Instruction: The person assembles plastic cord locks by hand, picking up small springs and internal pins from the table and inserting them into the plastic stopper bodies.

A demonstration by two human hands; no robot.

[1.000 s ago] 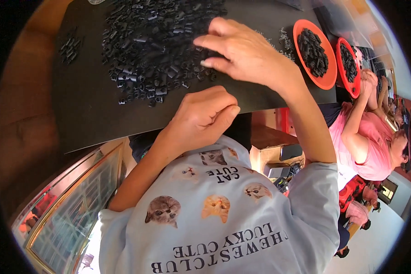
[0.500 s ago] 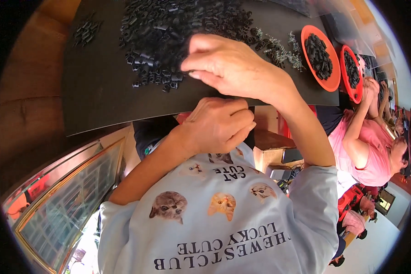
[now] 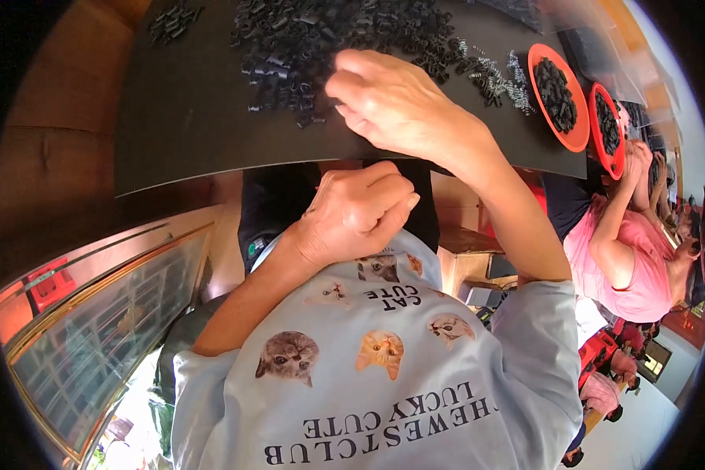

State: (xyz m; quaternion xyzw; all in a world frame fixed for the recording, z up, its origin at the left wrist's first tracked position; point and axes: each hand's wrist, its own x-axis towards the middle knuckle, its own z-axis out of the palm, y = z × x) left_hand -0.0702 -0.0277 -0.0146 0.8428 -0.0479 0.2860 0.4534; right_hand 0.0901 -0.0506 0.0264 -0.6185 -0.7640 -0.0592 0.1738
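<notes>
My right hand [image 3: 395, 102] hangs over the near edge of a heap of small black plastic parts [image 3: 290, 35]. Its fingers are curled together; the fingertips and anything between them are hidden. Just in front of the table's near edge, my left hand [image 3: 359, 207] is closed with the thumb against the bent fingers. Whatever it may hold does not show. Several loose black parts [image 3: 301, 98] lie to the left of my right hand, on the dark tabletop [image 3: 188, 129]. Small metal coil springs [image 3: 497, 78] are spread to the right of the heap.
A separate little pile of black parts [image 3: 174, 23] lies at the far left. At the right stand an orange bowl [image 3: 580, 129] and a red bowl [image 3: 619, 168], both holding black parts. Beyond them sits a person in pink [image 3: 630, 251]. A gold-edged glass frame [image 3: 106, 313] leans at lower left.
The view has shifted, so the table lies higher in the picture. My left hand has drawn slightly left and away from the table edge. My right hand remains by the heap, fingers still curled.
</notes>
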